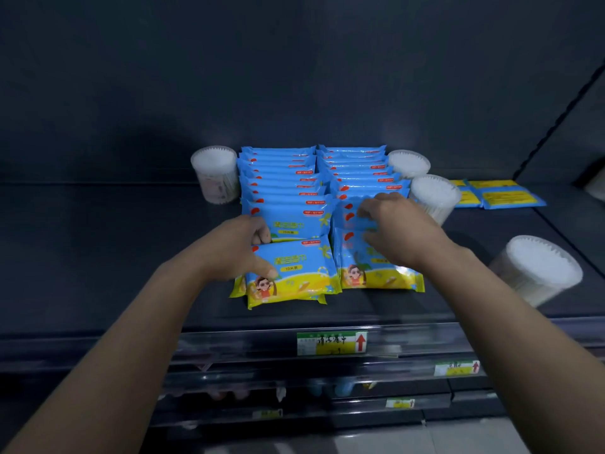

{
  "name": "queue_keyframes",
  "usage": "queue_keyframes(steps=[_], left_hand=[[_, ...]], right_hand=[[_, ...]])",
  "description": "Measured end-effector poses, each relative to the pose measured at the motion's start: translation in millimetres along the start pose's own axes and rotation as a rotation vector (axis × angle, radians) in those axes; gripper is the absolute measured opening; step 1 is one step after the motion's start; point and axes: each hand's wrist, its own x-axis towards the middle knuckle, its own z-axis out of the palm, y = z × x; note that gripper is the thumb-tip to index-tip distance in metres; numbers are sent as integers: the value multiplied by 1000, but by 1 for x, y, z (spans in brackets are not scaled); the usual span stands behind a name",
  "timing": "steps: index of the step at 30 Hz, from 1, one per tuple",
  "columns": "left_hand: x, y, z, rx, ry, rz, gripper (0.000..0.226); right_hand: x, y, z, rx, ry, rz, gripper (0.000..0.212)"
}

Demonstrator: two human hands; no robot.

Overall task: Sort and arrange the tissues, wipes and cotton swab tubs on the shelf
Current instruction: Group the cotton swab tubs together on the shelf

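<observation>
Two rows of blue and yellow wipe packs stand upright on the dark shelf (pixel 98 273), a left row (pixel 278 178) and a right row (pixel 360 172). My left hand (pixel 242 247) grips the front pack of the left row (pixel 294 276), thumb on its face and fingers behind its top edge. My right hand (pixel 393 227) holds the top of the front packs of the right row (pixel 379 276). One cotton swab tub (pixel 214 173) stands left of the rows. Two tubs (pixel 409 163) (pixel 433 196) stand right of them. A further tub (pixel 540 270) stands nearer at the right.
Flat blue and yellow packs (pixel 501 194) lie on the shelf at the back right. A price label with a red arrow (pixel 330 343) sits on the shelf's front rail. Lower shelves with more labels show below. A shelf upright runs along the right side.
</observation>
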Motion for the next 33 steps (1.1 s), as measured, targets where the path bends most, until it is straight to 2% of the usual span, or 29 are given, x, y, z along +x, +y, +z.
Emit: queue_keyframes(steps=[4, 7, 13, 20, 27, 33], left_hand=[[-1, -3, -7, -148, 170, 44, 21], [1, -1, -10, -159, 301, 71, 14], [10, -2, -22, -91, 573, 36, 12], [13, -12, -41, 61, 695, -55, 22], [29, -31, -63, 97, 701, -107, 35], [75, -45, -73, 134, 527, -155, 62]], right_hand=[[3, -3, -5, 82, 69, -12, 35], [7, -6, -9, 130, 96, -37, 40], [30, -6, -18, 160, 142, -114, 43], [69, -14, -26, 185, 161, -238, 49], [93, -33, -25, 194, 173, -283, 49], [98, -32, -25, 207, 213, -149, 49]])
